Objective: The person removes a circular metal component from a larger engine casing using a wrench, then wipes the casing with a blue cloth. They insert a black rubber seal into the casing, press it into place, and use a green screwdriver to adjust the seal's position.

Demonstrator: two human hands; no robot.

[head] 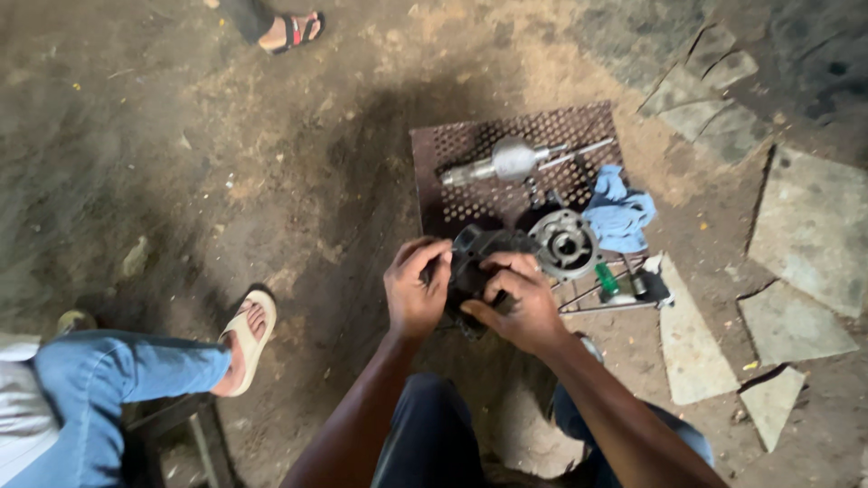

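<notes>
a bare dirt floor [271,181], dark with oil stains and edged on the right by broken stone slabs [796,226], fills the view from above.

nearest, the person's knees in dark trousers frame both forearms. the left hand [414,287] and the right hand [517,305] are both wrapped closely around a black metal housing [475,262], held just above the ground between them; the left fingers curl over its upper left edge, the right thumb and fingers press across its front. it looks like cast metal: probably heavy for its bulk, fully stiff, likely greasy and so slippery. the safest hold seems to be around its thick outer body with both palms, as now, not by thin lugs or edges.

just beyond, touching or nearly touching the housing, sits a round grey flanged part [565,242] with a central bore, on a rusty perforated metal sheet [452,145]. right of it lies a crumpled blue rag [619,212], and below that a small green-capped item [606,280] beside a wire frame. farther up the sheet rests a silvery shaft with a bulbous middle [511,160].

no packages, labels or signs are readable here.

at left, another person's jeans leg and a sandalled foot [246,336]; at the top, a second sandalled foot [294,32].
</notes>
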